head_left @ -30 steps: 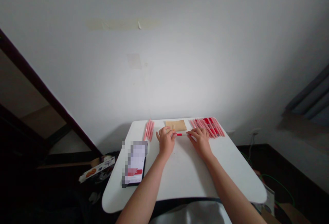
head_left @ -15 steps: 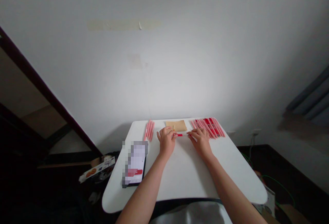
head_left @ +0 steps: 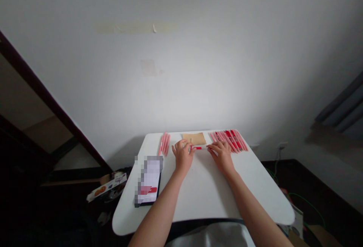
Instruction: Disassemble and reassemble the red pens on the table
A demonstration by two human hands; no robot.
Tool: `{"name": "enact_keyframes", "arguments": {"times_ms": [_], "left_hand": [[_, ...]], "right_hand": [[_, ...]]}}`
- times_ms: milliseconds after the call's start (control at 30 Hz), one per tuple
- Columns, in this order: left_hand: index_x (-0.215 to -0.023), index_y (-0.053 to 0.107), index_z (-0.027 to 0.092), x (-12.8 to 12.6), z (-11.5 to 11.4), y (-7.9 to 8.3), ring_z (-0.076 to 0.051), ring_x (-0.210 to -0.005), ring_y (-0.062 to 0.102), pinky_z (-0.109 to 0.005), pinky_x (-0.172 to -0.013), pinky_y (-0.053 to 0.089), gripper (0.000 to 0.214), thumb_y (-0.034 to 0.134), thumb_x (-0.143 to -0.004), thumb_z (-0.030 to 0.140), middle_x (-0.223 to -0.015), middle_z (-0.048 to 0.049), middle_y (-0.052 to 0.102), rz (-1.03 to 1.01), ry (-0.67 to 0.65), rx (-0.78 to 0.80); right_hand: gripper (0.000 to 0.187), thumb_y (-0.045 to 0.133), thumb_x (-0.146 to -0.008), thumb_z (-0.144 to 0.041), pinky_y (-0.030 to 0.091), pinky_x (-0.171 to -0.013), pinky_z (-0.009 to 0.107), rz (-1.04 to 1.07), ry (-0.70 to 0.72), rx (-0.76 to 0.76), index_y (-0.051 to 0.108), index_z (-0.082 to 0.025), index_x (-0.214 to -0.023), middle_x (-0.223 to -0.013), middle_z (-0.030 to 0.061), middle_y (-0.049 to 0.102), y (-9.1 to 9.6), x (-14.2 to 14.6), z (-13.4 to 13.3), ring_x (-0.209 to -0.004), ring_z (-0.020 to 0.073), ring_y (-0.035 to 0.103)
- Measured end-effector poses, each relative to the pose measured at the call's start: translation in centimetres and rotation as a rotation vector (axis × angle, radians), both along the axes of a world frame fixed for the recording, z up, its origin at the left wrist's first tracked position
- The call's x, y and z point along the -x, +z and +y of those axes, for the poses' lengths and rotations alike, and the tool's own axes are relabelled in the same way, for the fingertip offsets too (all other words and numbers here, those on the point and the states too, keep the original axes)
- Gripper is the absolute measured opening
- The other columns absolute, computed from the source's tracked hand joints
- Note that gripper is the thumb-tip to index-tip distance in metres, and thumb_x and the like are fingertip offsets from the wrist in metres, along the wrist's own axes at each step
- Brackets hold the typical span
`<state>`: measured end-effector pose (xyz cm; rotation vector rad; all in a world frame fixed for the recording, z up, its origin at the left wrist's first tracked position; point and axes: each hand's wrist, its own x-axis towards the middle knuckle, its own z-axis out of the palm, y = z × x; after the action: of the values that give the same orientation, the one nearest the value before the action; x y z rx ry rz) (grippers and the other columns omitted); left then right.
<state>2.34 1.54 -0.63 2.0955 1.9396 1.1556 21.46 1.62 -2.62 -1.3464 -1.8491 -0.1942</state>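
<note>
My left hand (head_left: 183, 154) and my right hand (head_left: 221, 154) rest on a white table (head_left: 204, 190) and pinch the two ends of one red pen (head_left: 198, 148) held level between them. Both hands have their fingers closed on it. A small group of pink pens (head_left: 164, 143) lies to the left of my left hand. A row of several red and pink pens (head_left: 230, 139) lies just beyond my right hand. A brown paper piece (head_left: 194, 138) sits at the table's far edge, between the two groups.
A phone-like slab (head_left: 149, 180) with a blurred face lies on the table's left side. A printed box (head_left: 106, 188) lies on the dark floor to the left. A white wall rises right behind the table. Cables run on the floor at right.
The pen and my hands have shifted only slightly; the grip is the same.
</note>
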Motion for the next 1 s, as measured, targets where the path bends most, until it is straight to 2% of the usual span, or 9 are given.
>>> {"name": "enact_keyframes", "arguments": {"times_ms": [233, 400, 1000], "left_hand": [[-0.093, 0.068, 0.027, 0.0, -0.25, 0.09, -0.026, -0.12, 0.042, -0.059, -0.109, 0.021, 0.015, 0.064, -0.078, 0.027, -0.122, -0.0063, 0.055, 0.132, 0.082, -0.005], [-0.094, 0.067, 0.026, 0.01, -0.31, -0.46, -0.028, -0.121, 0.039, -0.062, -0.109, 0.02, 0.019, 0.066, -0.076, 0.028, -0.123, -0.0072, 0.053, 0.201, 0.084, 0.017], [-0.086, 0.068, 0.024, -0.02, -0.14, -0.54, -0.029, -0.122, 0.039, -0.063, -0.108, 0.021, 0.011, 0.066, -0.077, 0.027, -0.123, -0.0074, 0.053, 0.179, 0.083, 0.066]], "right_hand": [[0.02, 0.055, -0.09, -0.032, 0.034, -0.088, 0.041, 0.016, -0.05, -0.005, 0.072, -0.027, -0.099, -0.097, 0.006, 0.066, -0.13, -0.44, 0.21, -0.098, 0.0242, 0.047], [0.02, 0.054, -0.09, -0.032, 0.034, -0.087, 0.041, 0.009, -0.061, -0.015, 0.072, -0.026, -0.098, -0.096, 0.0064, 0.066, -0.05, -0.49, 0.2, -0.097, 0.0247, 0.046], [0.022, 0.052, -0.091, -0.034, 0.034, -0.086, 0.043, 0.011, -0.061, -0.007, 0.072, -0.028, -0.099, -0.096, 0.0074, 0.066, -0.19, -0.44, 0.21, -0.098, 0.0256, 0.047]]}}
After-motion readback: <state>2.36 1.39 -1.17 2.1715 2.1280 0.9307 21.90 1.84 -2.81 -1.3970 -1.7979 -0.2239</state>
